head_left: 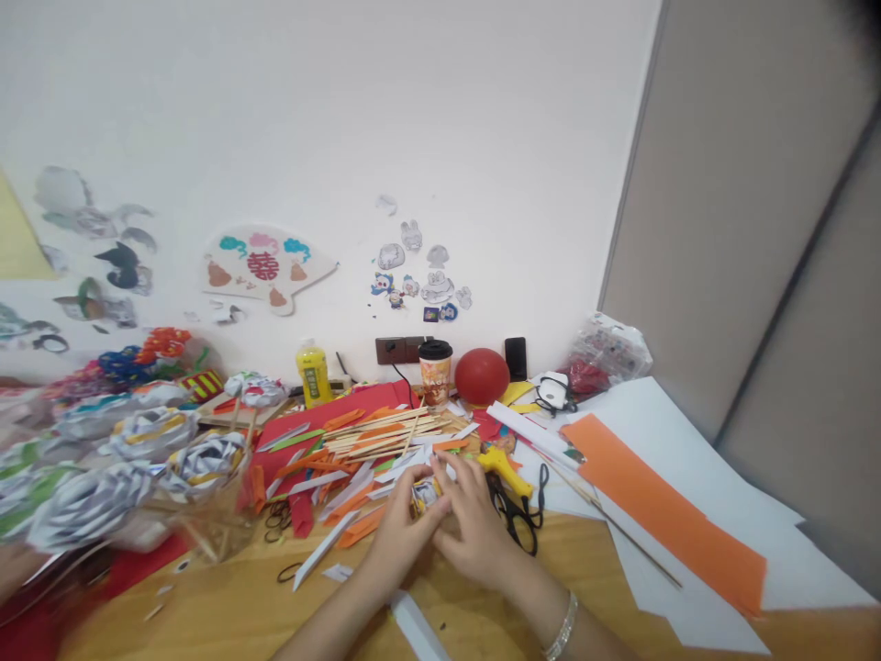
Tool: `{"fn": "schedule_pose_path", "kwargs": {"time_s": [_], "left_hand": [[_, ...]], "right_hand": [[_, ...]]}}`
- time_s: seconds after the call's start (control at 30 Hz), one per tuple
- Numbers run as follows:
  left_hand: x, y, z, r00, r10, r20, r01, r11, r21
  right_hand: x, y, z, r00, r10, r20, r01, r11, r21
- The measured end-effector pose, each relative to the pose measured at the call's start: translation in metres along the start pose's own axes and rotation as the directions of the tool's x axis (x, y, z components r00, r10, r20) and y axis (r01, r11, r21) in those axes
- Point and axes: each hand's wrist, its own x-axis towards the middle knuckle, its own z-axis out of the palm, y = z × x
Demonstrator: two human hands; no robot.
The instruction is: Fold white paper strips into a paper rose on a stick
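Note:
Near the front middle of the table, my left hand (400,534) and my right hand (476,525) come together around a small folded paper piece (425,494), white with some yellow. Fingers of both hands are closed on it and hide most of its shape. A white paper strip (417,626) lies on the table below my hands. Right beside my right hand are black-handled scissors (518,525) and a yellow glue gun (506,470). Orange and white folded paper strips (362,500) spread out to the left of my hands.
Finished-looking paper flowers (206,462) crowd the left side. Wooden sticks (385,433) lie behind my hands. A lidded cup (436,375), yellow bottle (314,375) and red balloon (482,376) stand along the wall. Orange paper (674,514) rests on white sheets (722,468) at right.

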Motion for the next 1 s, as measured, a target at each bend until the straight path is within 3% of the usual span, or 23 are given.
{"fn": "schedule_pose_path", "kwargs": {"time_s": [0.13,0.27,0.37,0.47,0.7,0.77,0.83,0.93,1.0], "left_hand": [[0.005,0.002,-0.006,0.998,-0.016,-0.065,0.013,0.999,-0.043],[0.004,0.004,-0.008,0.997,0.066,-0.04,-0.067,0.998,-0.021],[0.002,0.007,-0.006,0.997,0.079,0.023,-0.079,0.997,-0.015],[0.001,0.009,-0.005,0.998,0.022,0.063,-0.02,0.999,-0.028],[0.004,0.012,-0.009,0.995,-0.082,0.048,0.091,0.972,-0.217],[0.006,0.014,-0.009,0.983,-0.164,0.08,0.181,0.919,-0.35],[0.007,0.014,-0.009,0.951,-0.24,0.197,0.308,0.799,-0.516],[0.006,0.013,-0.009,0.875,-0.238,0.423,0.479,0.56,-0.676],[0.004,0.011,-0.009,0.833,-0.236,0.5,0.55,0.445,-0.706]], "right_hand": [[0.001,0.008,-0.003,0.987,0.126,-0.101,-0.098,0.964,0.248],[0.004,0.015,0.004,0.935,0.348,-0.071,-0.257,0.801,0.541],[0.006,0.014,0.01,0.935,0.356,-0.01,-0.272,0.731,0.625],[0.009,0.01,0.011,0.927,0.375,0.006,-0.275,0.668,0.692],[0.013,0.005,0.004,0.907,0.419,0.052,-0.277,0.497,0.823],[0.012,0.008,0.0,0.902,0.431,0.03,-0.256,0.478,0.84],[0.011,0.012,-0.003,0.892,0.452,0.006,-0.252,0.487,0.836],[0.009,0.014,-0.005,0.913,0.408,-0.015,-0.255,0.599,0.759],[0.009,0.011,-0.005,0.944,0.329,-0.018,-0.229,0.694,0.683]]}}
